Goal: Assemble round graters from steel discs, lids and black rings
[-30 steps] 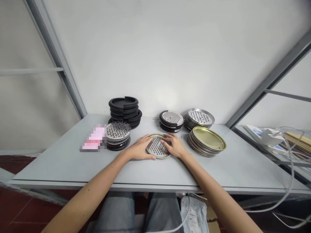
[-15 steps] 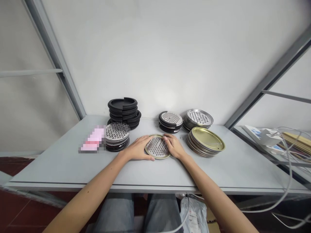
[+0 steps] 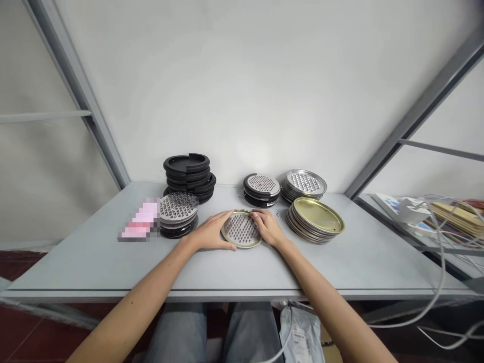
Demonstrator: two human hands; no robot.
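A round metal grater plate (image 3: 242,229) sits inside a gold-rimmed round lid on the table, between my two hands. My left hand (image 3: 212,232) curves around its left rim, thumb at the near edge and fingers at the far edge. My right hand (image 3: 267,227) grips the right rim, its thumb and fingers on the plate's edge. To the left stands a stack of grater discs (image 3: 177,209). On the right is a stack of gold lids (image 3: 319,214). Behind it sits a stack of silver grater plates (image 3: 305,182).
Black plastic rings (image 3: 187,169) are piled at the back left. A black-rimmed grater stack (image 3: 261,186) stands at the back middle, with a small metal ring (image 3: 279,215) nearby. A blurred pink item (image 3: 141,219) lies left. White cables (image 3: 440,252) hang off the right side.
The whole view has shifted slightly, so things appear a little further left. Both hands stay on the grater plate and lid, which show little other movement.
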